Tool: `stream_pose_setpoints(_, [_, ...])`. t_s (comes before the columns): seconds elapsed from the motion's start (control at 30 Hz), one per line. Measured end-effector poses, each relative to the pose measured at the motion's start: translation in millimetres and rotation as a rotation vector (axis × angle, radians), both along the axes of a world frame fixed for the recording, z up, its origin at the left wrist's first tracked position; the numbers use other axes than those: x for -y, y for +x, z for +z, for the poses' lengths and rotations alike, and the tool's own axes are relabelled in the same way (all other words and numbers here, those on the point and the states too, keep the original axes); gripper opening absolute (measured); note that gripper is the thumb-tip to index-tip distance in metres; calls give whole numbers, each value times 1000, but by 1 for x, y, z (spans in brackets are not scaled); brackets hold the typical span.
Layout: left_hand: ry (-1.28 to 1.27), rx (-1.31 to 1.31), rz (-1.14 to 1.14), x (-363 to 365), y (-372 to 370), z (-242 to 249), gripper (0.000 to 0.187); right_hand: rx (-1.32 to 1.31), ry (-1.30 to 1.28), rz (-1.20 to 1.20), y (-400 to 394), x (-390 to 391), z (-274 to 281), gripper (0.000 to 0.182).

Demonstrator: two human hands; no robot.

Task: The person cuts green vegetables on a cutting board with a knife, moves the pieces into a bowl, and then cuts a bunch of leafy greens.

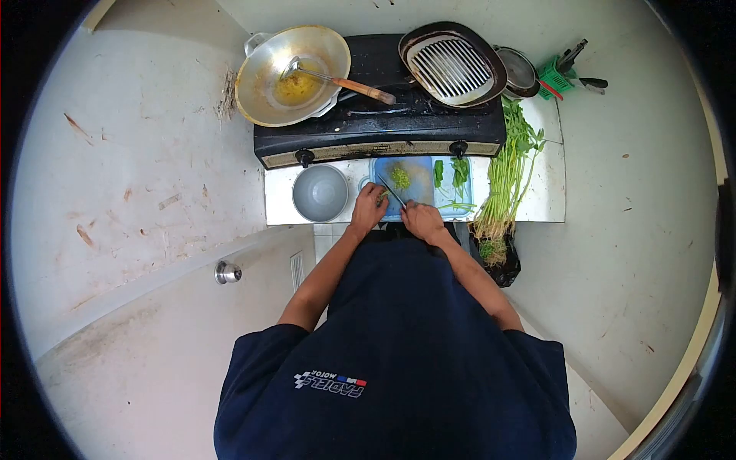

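Note:
Near the counter's front edge, my right hand (422, 221) is closed round the handle of a knife (392, 191). Its blade points up and left across the blue cutting board (422, 192). My left hand (369, 205) is at the board's left edge, fingers curled over green stems (382, 197) beside the blade. Just beyond the blade sits a small heap of chopped greens (399, 177). Leafy pieces (460, 173) and a few cut stems (458, 205) lie on the right part of the board.
A grey bowl (320, 193) stands left of the board. Behind is a black stove (376, 126) carrying a wok (257, 84) with a ladle (366, 89), and a grill pan (452, 65). Long leafy greens (502, 180) lie at right, their roots over a black bag (502, 274).

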State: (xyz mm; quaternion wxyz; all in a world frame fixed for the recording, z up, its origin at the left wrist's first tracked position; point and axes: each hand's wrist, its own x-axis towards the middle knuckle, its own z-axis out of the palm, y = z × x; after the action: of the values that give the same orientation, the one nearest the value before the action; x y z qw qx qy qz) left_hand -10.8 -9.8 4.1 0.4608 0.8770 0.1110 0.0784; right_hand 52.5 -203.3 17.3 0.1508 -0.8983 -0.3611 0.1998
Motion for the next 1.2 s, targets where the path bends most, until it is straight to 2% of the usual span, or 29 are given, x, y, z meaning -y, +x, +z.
stream_pose_setpoints(0.27, [-46, 12, 8, -1, -1, -7, 20, -79, -66, -55, 3, 12, 14, 37])
stream_pose_setpoints(0.73, [-93, 10, 42, 2, 0, -9, 20, -91, -40, 29, -2, 7, 15, 40])
stream_pose_setpoints(0.83, [-3, 109, 25, 2, 1, -8, 18, -43, 22, 19, 0, -2, 7, 37])
stream_pose_setpoints(1.2, [-48, 13, 33, 2, 1, -8, 18, -104, -60, 3, -5, 9, 20, 38])
